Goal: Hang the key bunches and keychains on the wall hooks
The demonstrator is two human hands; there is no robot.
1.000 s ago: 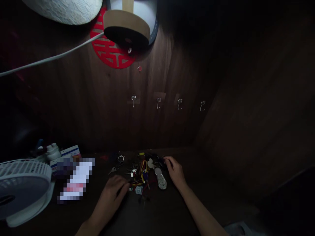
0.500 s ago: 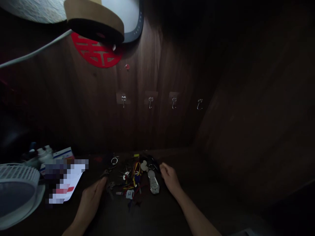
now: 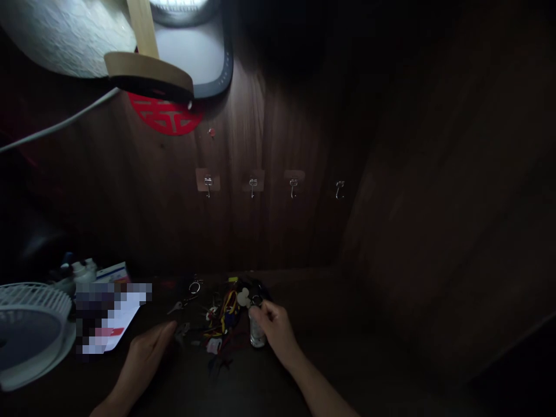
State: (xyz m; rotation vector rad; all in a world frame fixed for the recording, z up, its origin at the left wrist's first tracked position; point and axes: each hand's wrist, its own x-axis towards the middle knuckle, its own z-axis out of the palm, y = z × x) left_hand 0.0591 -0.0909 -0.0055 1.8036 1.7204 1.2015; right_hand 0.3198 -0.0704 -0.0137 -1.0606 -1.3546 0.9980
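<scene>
A loose pile of keys (image 3: 182, 331) with yellow, red and blue cords (image 3: 229, 310) lies on the dark surface in front of me. At its right side, my right hand (image 3: 280, 333) has its fingers curled and its thumb on the upper end of a silver key fob (image 3: 257, 335). Part of the fob is covered by that hand. Left of the pile rests my left hand (image 3: 145, 353), edge-on, fingers stretched toward the keys and nothing seen in it. A metal key ring (image 3: 194, 287) lies farther back.
Several metal hooks (image 3: 253, 184) are stuck on the wooden back wall. A lamp with a wooden base (image 3: 147, 75) sits above, over a red paper cutting (image 3: 167, 119). On the left are a white fan (image 3: 39, 295), small white bottles (image 3: 82, 271) and a partly blurred card (image 3: 119, 321).
My right hand has moved left from beside the pile onto the silver key fob. The left hand stays beside the keys. The whole view has shifted slightly.
</scene>
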